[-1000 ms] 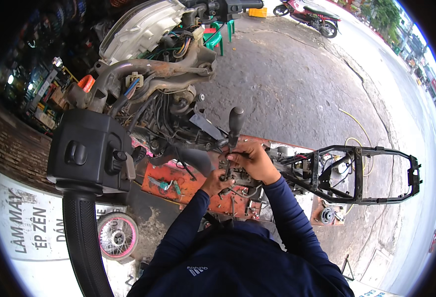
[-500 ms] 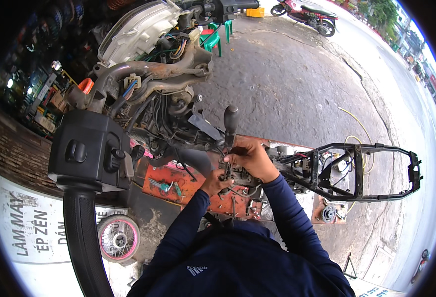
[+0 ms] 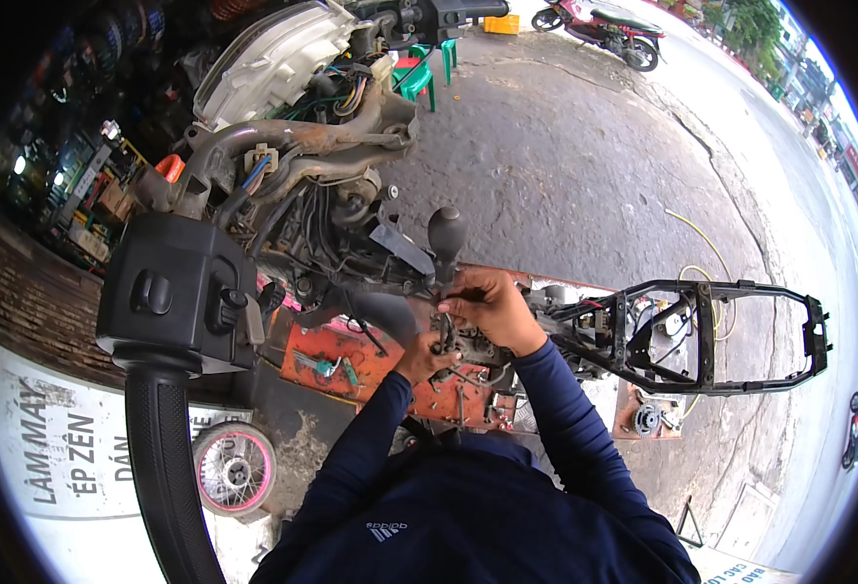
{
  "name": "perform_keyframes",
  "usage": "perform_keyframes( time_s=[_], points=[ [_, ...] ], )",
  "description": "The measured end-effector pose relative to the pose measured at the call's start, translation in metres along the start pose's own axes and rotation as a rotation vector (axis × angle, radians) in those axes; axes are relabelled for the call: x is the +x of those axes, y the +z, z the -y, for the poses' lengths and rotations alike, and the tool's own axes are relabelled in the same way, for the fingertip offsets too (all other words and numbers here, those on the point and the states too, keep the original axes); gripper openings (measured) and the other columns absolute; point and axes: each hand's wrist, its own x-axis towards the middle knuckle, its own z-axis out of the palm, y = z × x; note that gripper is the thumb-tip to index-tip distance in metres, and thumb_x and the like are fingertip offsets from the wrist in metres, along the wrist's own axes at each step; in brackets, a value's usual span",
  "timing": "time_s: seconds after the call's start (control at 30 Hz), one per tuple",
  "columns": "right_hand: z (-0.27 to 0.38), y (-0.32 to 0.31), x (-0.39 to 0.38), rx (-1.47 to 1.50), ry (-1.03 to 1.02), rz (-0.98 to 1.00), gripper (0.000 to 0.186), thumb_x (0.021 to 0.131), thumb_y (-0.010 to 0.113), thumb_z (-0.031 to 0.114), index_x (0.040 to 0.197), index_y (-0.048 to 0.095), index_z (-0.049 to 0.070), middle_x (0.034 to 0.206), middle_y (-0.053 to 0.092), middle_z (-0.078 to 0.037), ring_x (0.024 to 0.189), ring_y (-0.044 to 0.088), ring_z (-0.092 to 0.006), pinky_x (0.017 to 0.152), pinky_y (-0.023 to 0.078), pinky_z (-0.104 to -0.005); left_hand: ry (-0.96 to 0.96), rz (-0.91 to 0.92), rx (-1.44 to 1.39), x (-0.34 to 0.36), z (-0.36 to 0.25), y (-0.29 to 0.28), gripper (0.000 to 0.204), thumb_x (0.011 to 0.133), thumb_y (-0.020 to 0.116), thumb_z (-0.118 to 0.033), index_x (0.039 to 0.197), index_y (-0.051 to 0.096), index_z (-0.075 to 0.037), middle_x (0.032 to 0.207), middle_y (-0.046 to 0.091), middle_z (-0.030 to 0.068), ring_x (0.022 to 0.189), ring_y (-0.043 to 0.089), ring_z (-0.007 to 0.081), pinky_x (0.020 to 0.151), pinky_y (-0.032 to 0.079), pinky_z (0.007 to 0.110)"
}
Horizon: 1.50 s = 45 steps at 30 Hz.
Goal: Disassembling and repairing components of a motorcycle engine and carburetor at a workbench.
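Screwdriver [image 3: 446, 255] stands upright, black handle topmost, in right hand [image 3: 492, 310].

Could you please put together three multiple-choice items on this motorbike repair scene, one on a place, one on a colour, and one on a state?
1. Where does the small spoked wheel lie?
A. on the ground at lower left, below the handlebar grip
B. inside the bare black frame
C. on the green stool

2. What colour is the tool tray under the engine?
A. blue
B. orange-red
C. white

3. How are the person's hands placed?
A. both hang clear of the bike
B. only one hand touches the bike
C. both are at the engine parts

Answers:
1. A, since the pink-rimmed wheel lies on the ground beside the grip.
2. B, since the tray with loose tools shows orange-red.
3. C, since the right hand pinches a thin part above and the left hand presses the engine just below.
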Motion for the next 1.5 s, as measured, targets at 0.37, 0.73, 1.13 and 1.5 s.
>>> perform_keyframes(
  time_s=[0.37, 0.73, 1.13, 1.5],
  points=[
    [-0.010, -0.003, 0.001, -0.024, -0.038, -0.055, 0.008, 0.087, 0.068, -0.001, 0.095, 0.067, -0.004, 0.087, 0.064, 0.000, 0.077, 0.055, -0.0039, 0.066, 0.046, -0.0211, -0.024, -0.008, -0.036, -0.003, -0.008, 0.004, 0.029, 0.079, 0.075, -0.024, 0.096, 0.070, 0.000, 0.078, 0.065, 0.0021, 0.070, 0.060, 0.0094, 0.064, 0.049, 0.024],
    [-0.009, -0.012, 0.001, -0.095, -0.010, -0.002, 0.014, 0.085, 0.071, 0.001, 0.098, 0.069, -0.002, 0.093, 0.066, -0.004, 0.083, 0.058, -0.0047, 0.071, 0.047, -0.0215, -0.035, 0.037, -0.104, -0.006, -0.026, 0.008, 0.030, 0.080, 0.074, -0.019, 0.102, 0.069, 0.000, 0.082, 0.066, 0.0031, 0.072, 0.061, 0.0099, 0.067, 0.050, 0.024],
    [0.009, -0.002, -0.009, -0.474, -0.299, -0.139, 0.012, 0.084, 0.068, -0.001, 0.094, 0.063, -0.005, 0.080, 0.058, -0.008, 0.075, 0.056, -0.0139, 0.068, 0.045, -0.0275, -0.056, 0.080, -0.177, -0.005, -0.027, 0.009, 0.027, 0.081, 0.073, -0.018, 0.100, 0.069, 0.000, 0.085, 0.067, 0.0051, 0.077, 0.063, 0.0119, 0.069, 0.051, 0.026],
    [-0.009, -0.023, -0.031, -0.463, -0.289, -0.315, 0.013, 0.083, 0.067, 0.002, 0.086, 0.056, -0.004, 0.077, 0.050, -0.014, 0.069, 0.050, -0.0305, 0.062, 0.041, -0.0346, -0.016, 0.128, -0.089, -0.006, -0.035, 0.006, 0.033, 0.081, 0.071, -0.022, 0.107, 0.071, -0.002, 0.097, 0.069, 0.0064, 0.088, 0.063, 0.0133, 0.079, 0.050, 0.029]
  ],
)
